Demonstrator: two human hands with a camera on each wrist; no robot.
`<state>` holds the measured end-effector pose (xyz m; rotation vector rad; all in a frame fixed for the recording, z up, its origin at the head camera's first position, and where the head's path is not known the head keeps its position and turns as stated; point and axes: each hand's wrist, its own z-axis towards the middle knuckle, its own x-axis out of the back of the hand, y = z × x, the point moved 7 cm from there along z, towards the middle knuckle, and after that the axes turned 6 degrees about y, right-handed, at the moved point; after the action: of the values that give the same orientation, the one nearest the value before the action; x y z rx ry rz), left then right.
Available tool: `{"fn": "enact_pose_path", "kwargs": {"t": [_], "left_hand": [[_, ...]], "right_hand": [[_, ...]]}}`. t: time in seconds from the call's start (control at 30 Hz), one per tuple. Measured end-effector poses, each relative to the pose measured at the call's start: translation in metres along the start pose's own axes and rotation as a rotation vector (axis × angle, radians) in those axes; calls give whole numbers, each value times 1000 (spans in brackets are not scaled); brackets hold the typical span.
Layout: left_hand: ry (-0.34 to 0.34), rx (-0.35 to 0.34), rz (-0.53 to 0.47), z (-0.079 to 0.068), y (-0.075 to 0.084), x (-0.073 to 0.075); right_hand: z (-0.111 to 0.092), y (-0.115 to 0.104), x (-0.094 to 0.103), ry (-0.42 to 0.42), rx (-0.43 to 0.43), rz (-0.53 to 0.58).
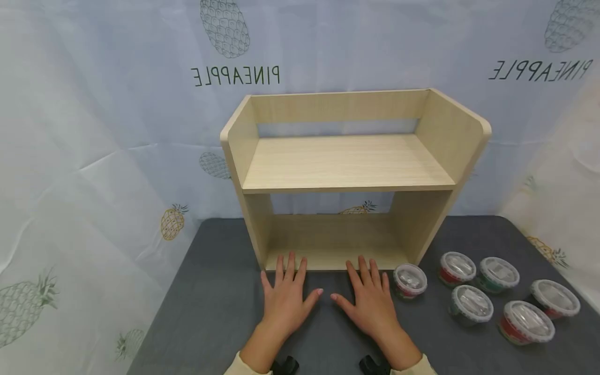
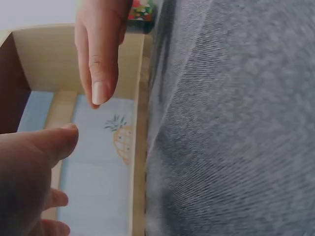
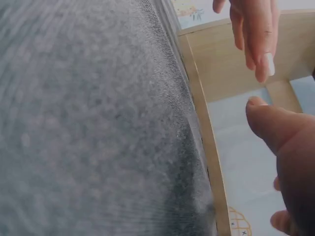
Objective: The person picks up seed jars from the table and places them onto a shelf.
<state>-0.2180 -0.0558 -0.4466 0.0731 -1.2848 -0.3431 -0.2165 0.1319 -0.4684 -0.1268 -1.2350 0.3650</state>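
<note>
My left hand (image 1: 285, 302) lies palm down on the dark grey cloth, fingers straight and spread, just in front of the two-tier wooden shelf (image 1: 347, 164). Beside it, my right hand (image 1: 372, 303) rests the same way, with a gap between the two thumbs. Neither hand holds anything. A small round lidded tub (image 1: 410, 281) stands just right of my right fingertips, near the shelf's lower right corner. In the left wrist view, the left thumb (image 2: 61, 140) and the other hand (image 2: 102, 54) show before the shelf.
On the right side of the grey-covered table (image 1: 211, 291) stand several more clear-lidded tubs, among them a red one (image 1: 457, 268), a green one (image 1: 498, 274) and a larger red one (image 1: 526, 323). A pineapple-print curtain (image 1: 117, 130) hangs behind and along both sides.
</note>
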Motion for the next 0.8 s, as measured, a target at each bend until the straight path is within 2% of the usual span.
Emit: {"fn": "enact_pose_path", "kwargs": {"t": [0.1,0.17,0.23,0.37,0.43,0.47,0.53,0.57,0.6,0.7,0.8], "left_hand": [[93,-6,-40,1,-2,10],[223,-23,-80,2,-5,21],[422,-65,-158,2,-10,38],[892,-184,-391,-1,-26,73],[1059,-198,-505,0,-38,84],[1109,-183,-553,1,-45,86],[1148,-114,-642,5,-58,88],[1136,-60,-683,7,-63,87],[1104,-1,-728,10,-68,86],[949,161,-854,16,-80,76],[841,251,-977,19,-89,65]], "right_hand": [[2,-3,5,53,32,30],[2,-6,11,104,57,67],[2,-9,21,166,87,123],[0,-12,45,313,148,240],[-3,-10,58,385,174,277],[-5,-9,64,421,184,284],[-9,-4,74,477,195,301],[-11,0,78,498,191,309],[-13,4,81,516,182,318],[-18,19,88,555,131,350],[-24,33,93,607,81,377]]}}
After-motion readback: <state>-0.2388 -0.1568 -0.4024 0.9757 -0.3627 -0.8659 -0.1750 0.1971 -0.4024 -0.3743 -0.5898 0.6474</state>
